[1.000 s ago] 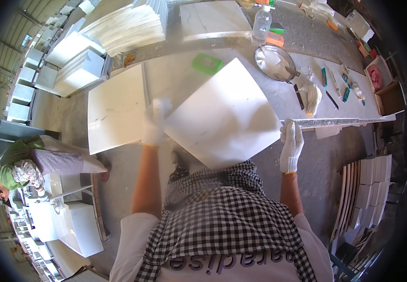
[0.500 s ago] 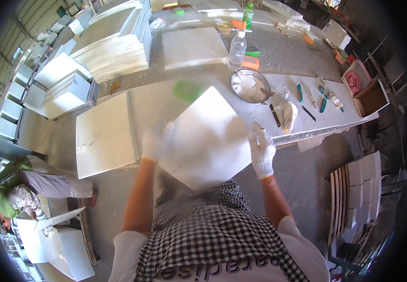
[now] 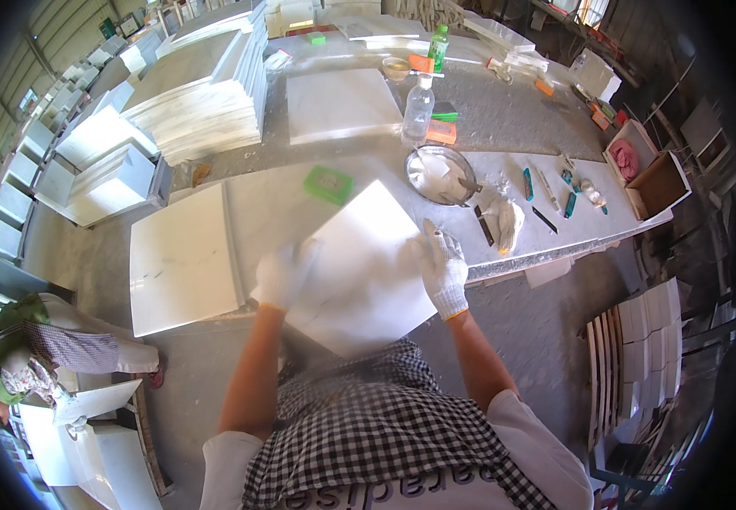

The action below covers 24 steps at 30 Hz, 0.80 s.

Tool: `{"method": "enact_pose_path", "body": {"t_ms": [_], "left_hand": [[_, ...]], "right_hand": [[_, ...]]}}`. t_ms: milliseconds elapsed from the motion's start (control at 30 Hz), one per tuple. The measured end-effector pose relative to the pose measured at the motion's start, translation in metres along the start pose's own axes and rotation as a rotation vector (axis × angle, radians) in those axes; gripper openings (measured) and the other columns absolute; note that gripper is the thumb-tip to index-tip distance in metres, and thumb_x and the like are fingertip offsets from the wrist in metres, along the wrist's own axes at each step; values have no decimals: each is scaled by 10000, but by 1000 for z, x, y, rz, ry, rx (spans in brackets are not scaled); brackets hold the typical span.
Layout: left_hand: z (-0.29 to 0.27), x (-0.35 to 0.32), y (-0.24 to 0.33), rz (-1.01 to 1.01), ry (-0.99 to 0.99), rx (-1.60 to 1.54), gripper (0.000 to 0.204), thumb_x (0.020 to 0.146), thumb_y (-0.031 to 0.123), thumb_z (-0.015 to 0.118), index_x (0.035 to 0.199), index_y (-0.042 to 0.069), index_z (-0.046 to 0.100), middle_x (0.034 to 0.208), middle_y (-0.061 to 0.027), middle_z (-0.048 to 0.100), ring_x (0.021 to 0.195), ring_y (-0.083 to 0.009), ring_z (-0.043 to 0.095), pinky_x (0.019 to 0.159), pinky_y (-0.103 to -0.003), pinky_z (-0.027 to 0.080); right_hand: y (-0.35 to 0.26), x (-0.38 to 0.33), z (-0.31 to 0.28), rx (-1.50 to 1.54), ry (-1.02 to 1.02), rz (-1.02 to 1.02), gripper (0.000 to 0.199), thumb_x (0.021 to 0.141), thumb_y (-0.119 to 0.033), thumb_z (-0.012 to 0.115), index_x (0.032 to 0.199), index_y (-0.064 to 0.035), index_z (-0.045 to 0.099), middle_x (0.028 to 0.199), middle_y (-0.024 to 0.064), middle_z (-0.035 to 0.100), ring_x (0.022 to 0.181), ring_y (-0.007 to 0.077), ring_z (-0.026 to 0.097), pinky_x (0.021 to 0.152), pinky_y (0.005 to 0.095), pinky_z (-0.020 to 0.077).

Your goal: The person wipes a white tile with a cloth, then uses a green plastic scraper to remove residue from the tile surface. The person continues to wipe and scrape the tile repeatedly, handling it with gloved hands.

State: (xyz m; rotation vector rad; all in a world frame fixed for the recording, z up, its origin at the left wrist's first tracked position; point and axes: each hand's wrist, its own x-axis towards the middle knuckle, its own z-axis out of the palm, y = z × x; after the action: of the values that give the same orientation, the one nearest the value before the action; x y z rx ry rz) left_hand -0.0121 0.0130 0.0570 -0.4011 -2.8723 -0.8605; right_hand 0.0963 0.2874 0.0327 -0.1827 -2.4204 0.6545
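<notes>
A square white polished stone tile (image 3: 363,276) is turned cornerwise over the bench's near edge, in front of my checked apron. My left hand (image 3: 286,274), in a white knit glove and smeared by motion, grips its left side. On the opposite side my gloved right hand (image 3: 444,270) holds the tile's edge, fingers pointing away from me. The fingertips under the tile are hidden. Just beyond its far corner lies a green block (image 3: 328,184). A larger white slab (image 3: 182,259) rests on the bench to the left.
Right of the tile stand a round metal pan (image 3: 415,189) of white material, a crumpled glove (image 3: 510,223) and several cutters. A clear bottle (image 3: 418,110) stands farther back. Tall slab stacks (image 3: 206,93) fill the back left; a person (image 3: 70,340) bends at the left.
The tile has shifted slightly down and left in view, its near corner lower. My right hand has come left with it. The view itself has also shifted a little.
</notes>
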Motion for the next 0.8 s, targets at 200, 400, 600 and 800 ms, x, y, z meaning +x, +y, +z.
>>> {"method": "enact_pose_path", "body": {"t_ms": [200, 400, 600, 800], "left_hand": [[-5, -11, 6, -8, 40, -34, 559, 874, 523, 614, 674, 5, 561, 669, -233, 581, 629, -413, 576, 601, -481, 443], [-11, -25, 10, 22, 103, -14, 504, 842, 470, 662, 687, -2, 574, 669, -209, 578, 610, -376, 565, 592, -464, 439], [-18, -36, 17, 95, 163, 50, 481, 815, 456, 683, 693, 4, 573, 682, -190, 579, 620, -367, 562, 588, -467, 434], [-26, -47, 27, 116, 174, 63, 461, 758, 414, 750, 658, 16, 542, 626, -179, 550, 555, -363, 519, 539, -454, 409]], "right_hand": [[-4, -3, 2, 125, -114, 139, 397, 951, -297, 614, 1234, -20, 609, 1021, 180, 657, 957, 364, 621, 846, 447, 486], [-6, -9, 4, 178, -14, 111, 336, 961, -263, 590, 1173, -3, 614, 981, 177, 651, 899, 358, 622, 803, 431, 488], [-11, -11, -4, 279, -22, 194, 323, 940, -315, 621, 1106, -38, 633, 1012, 214, 662, 926, 395, 625, 803, 445, 493], [-18, -16, -13, 463, -75, 335, 335, 960, -317, 607, 1126, -28, 639, 956, 181, 676, 880, 295, 663, 781, 377, 508]]}}
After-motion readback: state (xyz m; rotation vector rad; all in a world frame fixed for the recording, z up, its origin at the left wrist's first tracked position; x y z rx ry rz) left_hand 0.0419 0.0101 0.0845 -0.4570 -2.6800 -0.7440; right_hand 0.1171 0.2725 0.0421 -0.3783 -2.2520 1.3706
